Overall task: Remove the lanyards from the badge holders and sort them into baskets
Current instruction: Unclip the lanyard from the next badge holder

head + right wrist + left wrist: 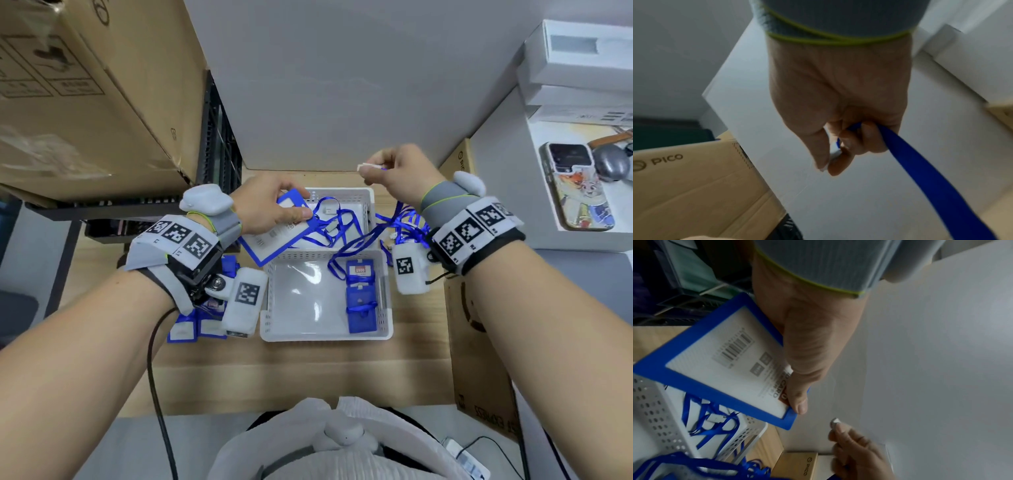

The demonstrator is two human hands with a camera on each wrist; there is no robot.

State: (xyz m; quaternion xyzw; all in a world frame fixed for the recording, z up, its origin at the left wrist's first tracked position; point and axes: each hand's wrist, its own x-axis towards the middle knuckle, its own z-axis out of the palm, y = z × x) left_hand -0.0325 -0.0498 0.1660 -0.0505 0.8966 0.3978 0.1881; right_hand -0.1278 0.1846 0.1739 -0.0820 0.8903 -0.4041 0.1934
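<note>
Left hand [270, 205] gripped a badge holder [274, 233] over the far basket [368, 195]; right hand [400, 174] pinched its freed lanyard [920, 170]. Two holders lay in the near basket [267, 308]; more waited on the counter [291, 370].

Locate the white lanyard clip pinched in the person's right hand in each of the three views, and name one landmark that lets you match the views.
Head: white clip, upper centre, in the right hand.
Left wrist: lower centre, its tip above the fingertips.
Right wrist: centre, between the fingertips.
Shared landmark: the white wall panel behind the clip.
</note>
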